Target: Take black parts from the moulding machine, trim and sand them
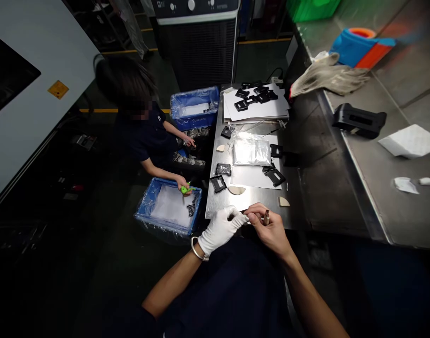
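Observation:
My left hand [222,229], in a white glove with a metal bangle at the wrist, is closed in a pinch at the table's near edge. My bare right hand [271,232] meets it fingertip to fingertip. A slim brown stick-like tool [267,217] pokes up between the right hand's fingers; its working end is hidden. Something small and dark shows between both hands, too covered to name. Just beyond lie a tan wedge-shaped piece [237,190], another pale wedge [284,201], a black plastic frame [218,184] and a black part [275,177] on white paper.
A clear plastic bag [252,151] lies mid-table; several black parts [257,95] rest on stacked sheets behind it. A co-worker [140,126] sits at left holding a green tool [186,188] over a blue bin [147,218]. On the right metal ledge are a glove [329,77] and black housing [359,119].

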{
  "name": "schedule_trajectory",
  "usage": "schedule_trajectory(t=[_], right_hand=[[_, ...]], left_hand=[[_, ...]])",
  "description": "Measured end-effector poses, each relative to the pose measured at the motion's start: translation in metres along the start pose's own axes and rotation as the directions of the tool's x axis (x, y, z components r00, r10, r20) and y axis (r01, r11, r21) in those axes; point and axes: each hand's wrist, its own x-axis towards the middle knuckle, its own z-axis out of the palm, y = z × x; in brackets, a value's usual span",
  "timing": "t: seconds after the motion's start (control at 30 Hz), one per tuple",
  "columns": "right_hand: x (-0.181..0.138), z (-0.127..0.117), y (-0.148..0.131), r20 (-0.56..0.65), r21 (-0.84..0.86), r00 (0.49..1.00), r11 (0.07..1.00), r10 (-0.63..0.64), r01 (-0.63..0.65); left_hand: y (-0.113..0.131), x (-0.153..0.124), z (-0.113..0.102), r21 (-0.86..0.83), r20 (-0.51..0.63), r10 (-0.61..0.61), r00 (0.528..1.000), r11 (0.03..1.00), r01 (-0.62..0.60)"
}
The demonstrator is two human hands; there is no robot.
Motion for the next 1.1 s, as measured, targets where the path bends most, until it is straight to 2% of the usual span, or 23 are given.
schedule_trajectory(t=[0.1, 0.27, 0.4, 0.53, 0.67, 0.8, 0.97, 1.1], right_hand=[[-0.001, 0.000, 0.001, -0.004, 0.010, 1.000, 1.000, -0.021, 0.021], [0.000, 0.000, -0.003, 0.008, 0.012, 1.000, 1.000, -0.003, 0.003], [0.001, 0.003, -0.004, -0.006, 0.008, 1.000, 1.000, -0.024, 0.024], [0.002, 0.004, -0.003, -0.018, 0.017, 1.000, 1.000, 0.001, 0.000], [0.003, 0.006, -0.004, -0.025, 0.019, 1.000, 1.000, 0.000, 0.000], [0.004, 0.008, -0.007, -0.011, 0.031, 1.000, 1.000, -0.006, 0.006], [0.005, 0.007, -0.007, -0.028, 0.020, 0.999, 1.000, 0.016, -0.016], [0.007, 0.002, -0.005, -0.055, 0.030, 0.997, 0.998, 0.049, -0.048]], left_hand=[[0.000, -0.001, -0.001, 0.017, -0.041, -0.016, 0.999, 1.000, 0.017], [0.002, -0.003, -0.002, -0.018, 0.015, 0.017, 1.000, 1.000, -0.017], [0.002, -0.003, -0.001, -0.043, -0.091, -0.006, 0.996, 0.999, 0.002], [0.003, -0.004, -0.002, -0.051, -0.033, -0.012, 0.999, 0.999, 0.010], [0.004, -0.004, -0.003, -0.026, -0.131, -0.005, 0.991, 1.000, 0.002], [0.006, -0.005, -0.002, -0.055, -0.066, 0.016, 0.998, 0.998, -0.020], [0.007, -0.004, -0.007, -0.055, -0.120, -0.021, 0.993, 0.998, 0.014], [0.012, -0.006, -0.017, -0.094, -0.017, -0.015, 1.000, 0.995, 0.013]])
